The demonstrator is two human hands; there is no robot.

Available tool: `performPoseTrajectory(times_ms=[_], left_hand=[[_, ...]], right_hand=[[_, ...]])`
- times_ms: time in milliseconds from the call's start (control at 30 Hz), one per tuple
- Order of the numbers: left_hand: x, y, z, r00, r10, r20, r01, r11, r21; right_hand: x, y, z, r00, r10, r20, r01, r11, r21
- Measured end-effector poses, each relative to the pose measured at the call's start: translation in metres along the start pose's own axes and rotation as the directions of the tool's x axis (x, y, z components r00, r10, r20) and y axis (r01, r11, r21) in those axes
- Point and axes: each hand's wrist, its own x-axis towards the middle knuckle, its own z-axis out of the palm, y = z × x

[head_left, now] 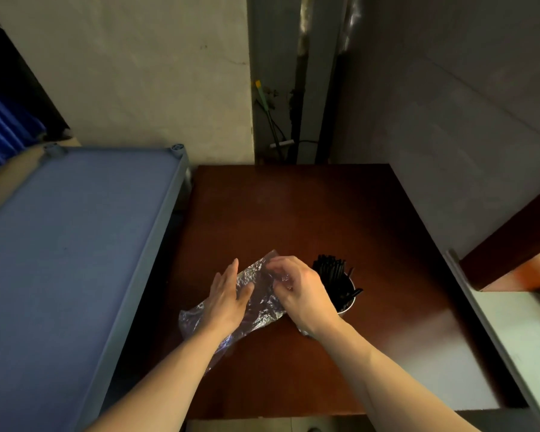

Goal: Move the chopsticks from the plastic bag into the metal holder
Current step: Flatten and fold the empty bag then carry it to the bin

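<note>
A crumpled clear plastic bag (256, 294) lies diagonally on the dark brown table (293, 213). My left hand (228, 297) rests flat on the bag's middle with its fingers straight. My right hand (300, 291) pinches the bag's upper right edge with curled fingers. Just right of that hand stands the metal holder (348, 302), packed with black chopsticks (331, 269) standing upright. I cannot tell whether any chopsticks are inside the bag.
A blue-grey shelf surface (75, 244) adjoins the table on the left. Walls and a grey pillar (281, 88) with cables stand behind. A pale ledge (518, 338) runs along the right side.
</note>
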Motion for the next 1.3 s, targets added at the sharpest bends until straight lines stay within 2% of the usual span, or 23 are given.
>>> performPoseTrajectory(times_ms=[233,467,700,933,1033,1167,1233,1300], left_hand=[[0.003,-0.037,0.007,0.992,-0.090,0.083,0.082,0.992,0.096],[0.009,-0.056,0.007,0.979,-0.163,0.122,0.135,0.968,0.212],[0.013,-0.063,0.005,0.975,-0.204,0.083,0.176,0.948,0.266],[0.016,-0.067,0.003,0.958,-0.287,0.003,0.284,0.948,0.145],[0.017,-0.076,0.005,0.939,-0.343,-0.023,0.343,0.939,-0.017],[0.014,-0.090,0.010,0.927,-0.375,-0.015,0.366,0.911,-0.190],[0.012,-0.093,0.013,0.925,-0.379,0.016,0.369,0.890,-0.267],[0.010,-0.100,0.016,0.920,-0.390,0.026,0.378,0.869,-0.318]], right_hand=[[-0.013,0.023,0.043,0.974,0.201,0.108,-0.202,0.979,-0.002],[-0.031,0.045,0.077,0.904,0.400,0.152,-0.405,0.914,0.001],[-0.038,0.055,0.102,0.828,0.542,0.142,-0.550,0.835,0.022],[-0.037,0.061,0.124,0.656,0.752,0.064,-0.752,0.642,0.153],[-0.034,0.063,0.130,0.607,0.793,0.040,-0.773,0.579,0.258],[-0.029,0.061,0.140,0.587,0.809,0.026,-0.758,0.537,0.370],[-0.026,0.060,0.144,0.607,0.794,-0.036,-0.730,0.574,0.370],[-0.023,0.061,0.151,0.595,0.803,-0.044,-0.733,0.564,0.380]])
